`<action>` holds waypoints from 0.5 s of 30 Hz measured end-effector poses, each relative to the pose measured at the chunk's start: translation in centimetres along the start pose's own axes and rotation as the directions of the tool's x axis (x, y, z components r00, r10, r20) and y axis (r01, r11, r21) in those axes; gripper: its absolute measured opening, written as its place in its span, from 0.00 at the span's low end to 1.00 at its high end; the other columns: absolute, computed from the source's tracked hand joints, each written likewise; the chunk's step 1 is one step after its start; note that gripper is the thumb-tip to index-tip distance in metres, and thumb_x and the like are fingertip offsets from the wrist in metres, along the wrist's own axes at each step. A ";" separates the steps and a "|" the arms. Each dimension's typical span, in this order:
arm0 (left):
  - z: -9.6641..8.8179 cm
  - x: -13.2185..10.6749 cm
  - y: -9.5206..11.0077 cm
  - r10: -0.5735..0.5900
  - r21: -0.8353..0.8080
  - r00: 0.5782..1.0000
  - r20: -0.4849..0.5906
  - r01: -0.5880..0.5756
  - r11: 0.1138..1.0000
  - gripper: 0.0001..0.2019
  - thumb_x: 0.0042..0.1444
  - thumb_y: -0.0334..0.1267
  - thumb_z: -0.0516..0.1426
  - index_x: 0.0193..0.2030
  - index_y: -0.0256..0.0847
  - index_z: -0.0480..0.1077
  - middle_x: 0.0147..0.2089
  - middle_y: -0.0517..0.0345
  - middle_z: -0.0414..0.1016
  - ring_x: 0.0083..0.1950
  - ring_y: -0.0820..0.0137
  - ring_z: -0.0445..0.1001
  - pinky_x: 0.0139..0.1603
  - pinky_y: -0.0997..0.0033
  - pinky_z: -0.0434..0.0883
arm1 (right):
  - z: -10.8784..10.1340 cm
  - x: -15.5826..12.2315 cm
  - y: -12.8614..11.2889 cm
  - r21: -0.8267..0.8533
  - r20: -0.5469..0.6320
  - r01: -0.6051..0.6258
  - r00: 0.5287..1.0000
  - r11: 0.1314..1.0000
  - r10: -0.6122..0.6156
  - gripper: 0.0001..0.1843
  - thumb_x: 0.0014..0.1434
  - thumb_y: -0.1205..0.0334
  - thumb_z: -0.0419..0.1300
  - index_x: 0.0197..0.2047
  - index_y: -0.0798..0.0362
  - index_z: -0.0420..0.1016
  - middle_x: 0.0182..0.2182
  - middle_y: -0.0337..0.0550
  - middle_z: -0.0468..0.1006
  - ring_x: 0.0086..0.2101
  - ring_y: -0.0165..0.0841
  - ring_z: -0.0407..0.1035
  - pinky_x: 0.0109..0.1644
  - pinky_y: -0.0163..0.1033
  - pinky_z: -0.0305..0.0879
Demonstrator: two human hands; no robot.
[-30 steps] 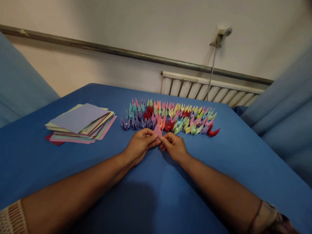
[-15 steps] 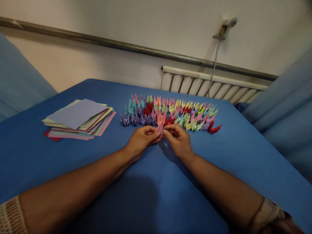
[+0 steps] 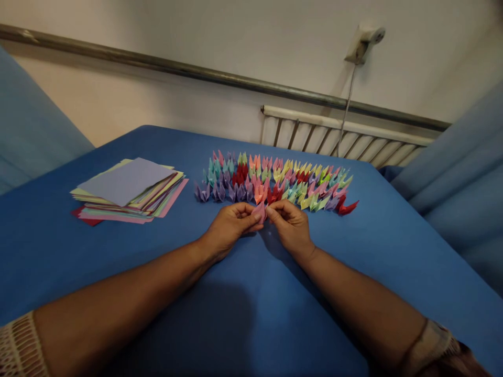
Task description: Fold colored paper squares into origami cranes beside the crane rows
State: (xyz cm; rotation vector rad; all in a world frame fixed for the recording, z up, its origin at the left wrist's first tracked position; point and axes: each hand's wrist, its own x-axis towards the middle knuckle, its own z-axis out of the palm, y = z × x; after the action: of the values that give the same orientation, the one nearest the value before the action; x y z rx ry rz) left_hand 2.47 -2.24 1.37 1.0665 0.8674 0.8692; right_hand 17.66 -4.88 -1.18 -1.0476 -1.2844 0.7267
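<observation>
While the pink folded paper [image 3: 261, 213] is pinched by the nearly closed left hand [image 3: 230, 225] and right hand [image 3: 291, 224], just before the paper figures [image 3: 277, 174], light, even pressure is best applied.

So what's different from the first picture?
The right hand's fingertips moved up and rightward along the small folded pink paper's edge. The left hand kept its hold. Nothing else was taken. The colourful folded-paper figures and stacked flat coloured sheets stayed put.
</observation>
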 end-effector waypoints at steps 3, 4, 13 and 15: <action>-0.1 0.1 -0.1 -0.002 -0.011 1.000 -0.002 0.002 1.000 0.14 0.44 0.42 0.69 0.29 0.36 0.72 0.30 0.64 0.71 0.31 0.79 0.72 0.41 0.75 0.74 | 0.1 0.0 0.2 0.022 -0.007 -0.035 0.999 0.999 0.035 0.08 0.58 0.55 0.61 0.31 0.50 0.72 0.25 0.36 0.71 0.26 0.29 0.64 0.32 0.36 0.62; -0.1 0.1 -0.2 0.001 -0.016 1.000 -0.009 -0.001 1.000 0.14 0.43 0.41 0.69 0.30 0.36 0.72 0.30 0.64 0.72 0.31 0.79 0.72 0.42 0.74 0.74 | 0.1 0.0 0.2 0.026 -0.013 -0.040 0.999 0.999 0.040 0.08 0.58 0.55 0.61 0.32 0.50 0.72 0.25 0.36 0.70 0.25 0.29 0.63 0.32 0.36 0.62; -0.1 0.0 0.3 0.184 0.276 0.982 -0.031 -0.169 0.946 0.10 0.50 0.43 0.64 0.32 0.37 0.73 0.29 0.61 0.74 0.31 0.74 0.73 0.36 0.73 0.73 | 0.0 -0.2 -0.1 0.010 -0.056 0.089 0.995 0.996 -0.089 0.06 0.59 0.60 0.61 0.40 0.50 0.72 0.33 0.38 0.73 0.32 0.30 0.69 0.38 0.37 0.66; -0.2 0.0 0.2 0.222 0.333 0.975 -0.021 -0.203 0.921 0.10 0.52 0.43 0.63 0.34 0.38 0.73 0.30 0.61 0.76 0.32 0.73 0.74 0.37 0.73 0.73 | -0.2 -0.1 -0.3 -0.051 -0.048 0.173 0.983 0.984 -0.175 0.05 0.60 0.61 0.60 0.41 0.50 0.74 0.35 0.40 0.74 0.35 0.31 0.69 0.40 0.38 0.66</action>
State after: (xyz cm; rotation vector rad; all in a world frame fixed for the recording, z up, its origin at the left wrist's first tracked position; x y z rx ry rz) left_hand 2.25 -2.09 1.54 1.4541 0.9811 0.9608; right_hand 17.79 -5.16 -0.96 -0.9713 -1.3350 0.5356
